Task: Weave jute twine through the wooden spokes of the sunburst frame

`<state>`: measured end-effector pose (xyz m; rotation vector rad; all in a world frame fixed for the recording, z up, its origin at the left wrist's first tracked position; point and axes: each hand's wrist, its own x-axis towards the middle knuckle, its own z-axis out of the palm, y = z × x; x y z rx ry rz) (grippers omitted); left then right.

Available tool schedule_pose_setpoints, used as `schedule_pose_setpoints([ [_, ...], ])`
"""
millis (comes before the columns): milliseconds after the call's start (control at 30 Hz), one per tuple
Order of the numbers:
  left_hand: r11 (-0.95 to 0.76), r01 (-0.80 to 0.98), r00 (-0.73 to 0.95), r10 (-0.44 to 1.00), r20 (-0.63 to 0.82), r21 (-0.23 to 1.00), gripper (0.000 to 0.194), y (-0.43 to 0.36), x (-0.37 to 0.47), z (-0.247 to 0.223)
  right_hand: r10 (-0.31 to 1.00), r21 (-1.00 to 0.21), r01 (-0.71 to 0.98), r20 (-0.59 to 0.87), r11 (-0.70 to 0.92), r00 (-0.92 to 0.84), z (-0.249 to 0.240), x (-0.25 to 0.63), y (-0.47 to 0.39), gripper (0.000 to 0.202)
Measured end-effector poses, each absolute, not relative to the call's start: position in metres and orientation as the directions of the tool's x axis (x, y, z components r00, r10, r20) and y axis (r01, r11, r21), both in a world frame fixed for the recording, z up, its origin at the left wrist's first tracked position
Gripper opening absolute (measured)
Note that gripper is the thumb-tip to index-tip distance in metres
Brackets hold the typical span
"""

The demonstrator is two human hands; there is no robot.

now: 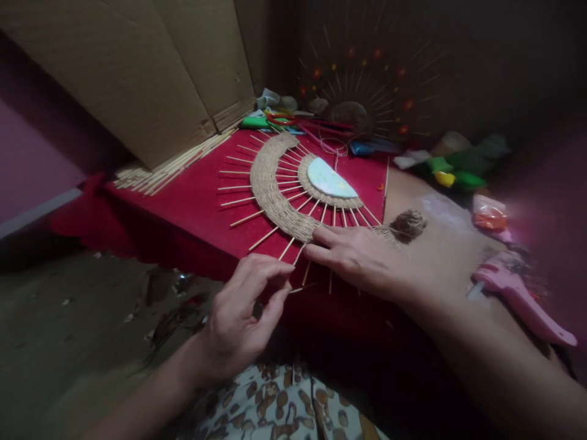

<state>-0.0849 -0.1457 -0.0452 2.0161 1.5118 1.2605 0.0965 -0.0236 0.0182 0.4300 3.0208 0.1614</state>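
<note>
Nearest me there's some brown-spotted patterned fabric (270, 397) below the counter's front edge, with bits of scrap (181, 284) strewn across the floor (87, 342) off to the left. The left hand (250, 293) is just off that edge, thumb and fingertips pinched on a thin strand (300, 289); twine or a stick end, I honestly can't tell. The right hand (353, 256) lies with bent fingers over the lower stretch of the fan's outer woven band (270, 189), hiding some of it, and I can't tell if it's actually gripping. The half-round stick fan (321, 197) sits on red cloth (197, 201) on the counter (435, 250), spokes poking out past the band, pale blue piece (330, 178) at its centre. Right side's pretty crowded: pink glue gun (518, 290) beside the right forearm, brown twine ball (408, 225) just past the right hand, clear packet (490, 214) with orange stuff further back. Over on the left, a bundle of loose sticks (169, 165) lies at the foot of a big cardboard sheet (123, 73) that walls off that side. Behind the fan it's all clutter: red-handled scissors (280, 119), green and yellow bits (444, 177) to the right. Furthest back, a second fan (367, 91) with red flowers stands in the gloom.
</note>
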Motion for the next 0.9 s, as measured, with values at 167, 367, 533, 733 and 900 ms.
schedule_pose_setpoints([
  [167,-0.367,0.73,-0.023,0.83,0.557,0.577,0.032,-0.134,-0.09,-0.042,0.291,0.11,0.289,0.0,0.951,-0.957,0.013,0.098,-0.024,0.017],
  [367,-0.218,0.687,-0.188,0.868,0.459,0.693,0.028,-0.1,-0.093,-0.035,0.395,-0.196,0.363,0.16,0.911,-0.905,0.005,0.101,-0.02,0.019],
  [533,-0.14,0.696,-0.269,0.859,0.437,0.704,0.027,-0.078,-0.103,-0.037,0.523,-0.578,0.295,0.276,0.761,-0.806,-0.001,0.105,-0.01,0.013],
  [733,-0.058,0.586,-0.36,0.875,0.324,0.808,0.03,-0.072,-0.119,-0.035,0.543,-0.672,0.272,0.229,0.689,-0.808,0.0,0.105,-0.007,0.012],
  [900,-0.09,0.546,-0.347,0.881,0.322,0.833,0.033,-0.071,-0.118,-0.034,0.572,-0.637,0.325,0.226,0.699,-0.788,-0.001,0.103,-0.01,0.019],
])
